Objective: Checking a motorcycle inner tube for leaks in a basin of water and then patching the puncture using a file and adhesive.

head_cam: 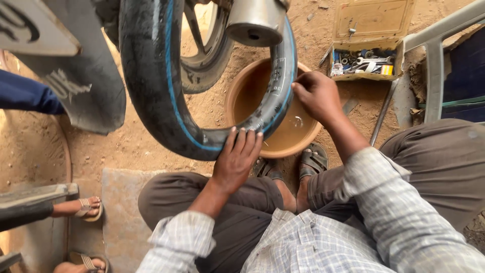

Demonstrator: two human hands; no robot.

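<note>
Above a water-filled clay basin [237, 91], the left hand [236, 161] is gripping a black inner tube [151, 86] while the right hand [316, 95] is pinching its edge

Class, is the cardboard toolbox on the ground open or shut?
Open: the cardboard toolbox has its lid flap raised, and metal spanners show inside.
</note>
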